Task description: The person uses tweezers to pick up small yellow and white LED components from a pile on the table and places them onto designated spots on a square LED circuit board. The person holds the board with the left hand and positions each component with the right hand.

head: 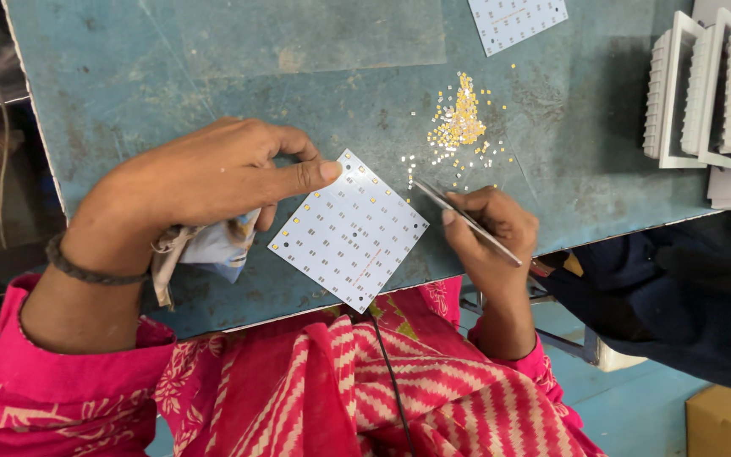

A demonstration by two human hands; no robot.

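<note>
Right hand (488,237) nearest, grip clenched on metal tweezers (464,219), tips aimed at the white square LED board (349,229) lying tilted on the blue desk (213,68). Left hand (205,178) clutches a cloth (213,245), forefinger pressing the board's top corner. Loose yellow LED chips (460,123) heaped just beyond; white housings (704,93) far right.

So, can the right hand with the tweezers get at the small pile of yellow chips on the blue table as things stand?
Probably yes. The right hand holds thin metal tweezers whose tip points toward the pile of small yellow chips, and only bare worn blue table with a few scattered chips lies between. The white square circuit board sits to the side.
</note>
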